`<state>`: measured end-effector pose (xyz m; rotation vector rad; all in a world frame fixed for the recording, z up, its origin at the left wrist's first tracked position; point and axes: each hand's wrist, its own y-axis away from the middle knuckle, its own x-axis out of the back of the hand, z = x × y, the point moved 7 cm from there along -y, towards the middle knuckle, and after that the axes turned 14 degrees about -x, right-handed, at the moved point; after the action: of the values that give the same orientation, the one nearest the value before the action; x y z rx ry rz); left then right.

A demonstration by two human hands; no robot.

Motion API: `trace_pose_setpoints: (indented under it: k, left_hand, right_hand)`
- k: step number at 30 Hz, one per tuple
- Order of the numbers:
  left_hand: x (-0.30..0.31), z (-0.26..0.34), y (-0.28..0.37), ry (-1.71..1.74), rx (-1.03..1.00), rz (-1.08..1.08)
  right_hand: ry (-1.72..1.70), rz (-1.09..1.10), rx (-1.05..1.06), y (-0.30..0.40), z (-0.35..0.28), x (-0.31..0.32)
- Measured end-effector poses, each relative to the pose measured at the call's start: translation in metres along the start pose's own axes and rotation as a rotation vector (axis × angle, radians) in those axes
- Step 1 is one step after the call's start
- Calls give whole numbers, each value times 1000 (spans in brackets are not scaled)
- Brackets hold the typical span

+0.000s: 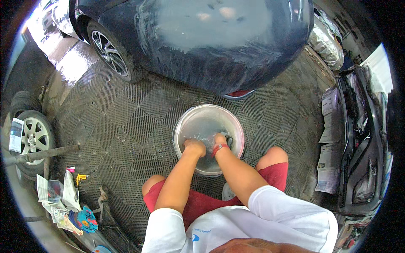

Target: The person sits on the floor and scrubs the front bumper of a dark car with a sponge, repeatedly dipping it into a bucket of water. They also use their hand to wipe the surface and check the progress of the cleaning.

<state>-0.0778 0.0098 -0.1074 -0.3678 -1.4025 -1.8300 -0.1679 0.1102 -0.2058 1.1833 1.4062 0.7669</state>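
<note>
Between the person's knees stands a round plastic bucket (pixel 239 126) of cloudy water (pixel 197 125). My left hand (pixel 194 146) is in its left part, with the fingers bent down and partly under the water. My right hand (pixel 220 139), with a red band (pixel 219 148) at the wrist, reaches in on the right. Beside the right hand, near the bucket's right wall, is a small dark object (pixel 229 140) that I cannot identify. Whether either hand holds anything is hidden by the water and the hands themselves.
A dark car body (pixel 202 63) with a dull grey sanded-looking patch rises ahead, its wheel (pixel 109 52) at left. Grid matting (pixel 126 126) covers the floor. Loose wheels (pixel 34 136), newspaper, a yellow air blow gun (pixel 82 178) and a metal stand lie left; black car parts (pixel 364 158) stand right.
</note>
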Motion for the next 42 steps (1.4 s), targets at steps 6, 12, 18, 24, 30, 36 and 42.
trace_pose_setpoints:
  k: [6, 12, 18, 24, 30, 36, 42]
  left_hand:
    - [22, 10, -4, 33, -126, 134]
    - [76, 16, 31, 362, -229, 651]
    - [38, 5, -12, 220, -258, 493]
    - [31, -3, -15, 247, -174, 232]
    - [28, -18, 3, 541, -292, 444]
    - [171, -14, 149, 1779, -526, 1527]
    - [319, -4, 217, 902, -207, 2093]
  right_hand:
    - [787, -265, 179, 127, -17, -82]
    - [1665, -101, 1949, 446, -87, -283]
    - [1675, 290, 2689, 570, -142, -344]
    - [2069, -163, 2347, 439, -93, -227]
    - [2280, -248, 1462, 226, -69, -47]
    - [2431, 33, 1271, 185, -52, -40]
    - [2452, 123, 1255, 180, -54, -42]
